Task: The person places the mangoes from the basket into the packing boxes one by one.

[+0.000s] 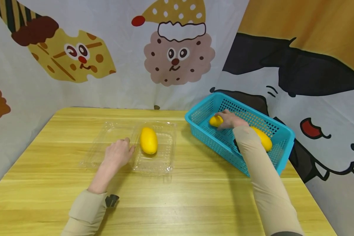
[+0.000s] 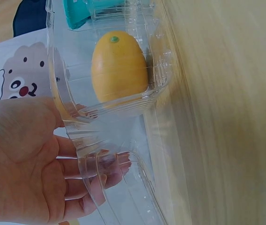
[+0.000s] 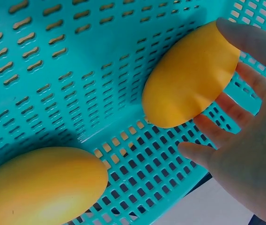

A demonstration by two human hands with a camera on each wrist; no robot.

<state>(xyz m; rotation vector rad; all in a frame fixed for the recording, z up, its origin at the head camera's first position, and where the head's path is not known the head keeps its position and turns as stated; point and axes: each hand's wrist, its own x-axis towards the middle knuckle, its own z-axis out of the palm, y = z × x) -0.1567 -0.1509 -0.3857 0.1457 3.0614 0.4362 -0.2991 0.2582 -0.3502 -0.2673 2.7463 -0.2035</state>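
Observation:
In the head view a yellow mango [image 1: 148, 141] lies in the right half of an opened clear plastic clamshell box [image 1: 165, 164]. My left hand [image 1: 118, 153] holds the box near its hinge; in the left wrist view the fingers [image 2: 72, 187] show through the clear plastic. My right hand [image 1: 230, 119] reaches into a blue basket [image 1: 212, 144] and grips another yellow mango [image 3: 189, 79] by one end, thumb on one side and fingers on the other. This mango sits against the basket wall. A further mango [image 3: 44, 187] lies in the basket, partly behind the right forearm in the head view.
The basket stands at the right of the wooden table [image 1: 177, 203], to the right of the box. A cloth with cartoon prints [image 1: 112, 95] hangs behind the table. Something dark in the basket is mostly hidden by the right sleeve [image 1: 262, 173].

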